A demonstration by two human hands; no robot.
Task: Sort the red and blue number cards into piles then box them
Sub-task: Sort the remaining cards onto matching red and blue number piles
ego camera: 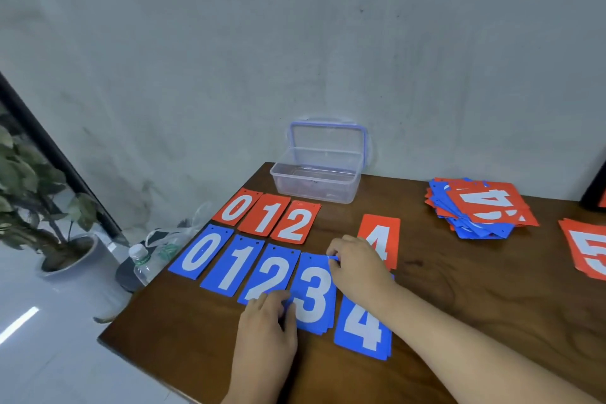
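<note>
Blue 3 card: top of a small blue pile, flat on the wooden table, held between both hands. We log the left hand pinching its near left corner, fingers curled. We log the right hand pinching its far right corner with curled fingertips.

- Blue 2 card, blue 1 card, blue 0 card: in a row running leftward from the left hand, the 2 partly under that hand.
- Blue 4 card: just under the right wrist, beside the 3.
- Red 4 card: just beyond the right hand, its near part hidden by it.
- Red 0 card, red 1 card, red 2 card: a row beyond the left hand.
- Clear plastic box: beyond both hands at the table's far edge, lid upright against the wall.
- Mixed red and blue stack: well right of the right hand, loosely fanned.
- Red 5 card: farther right, cut by the frame.
- Water bottle and potted plant: off the table, left of the left hand.
</note>
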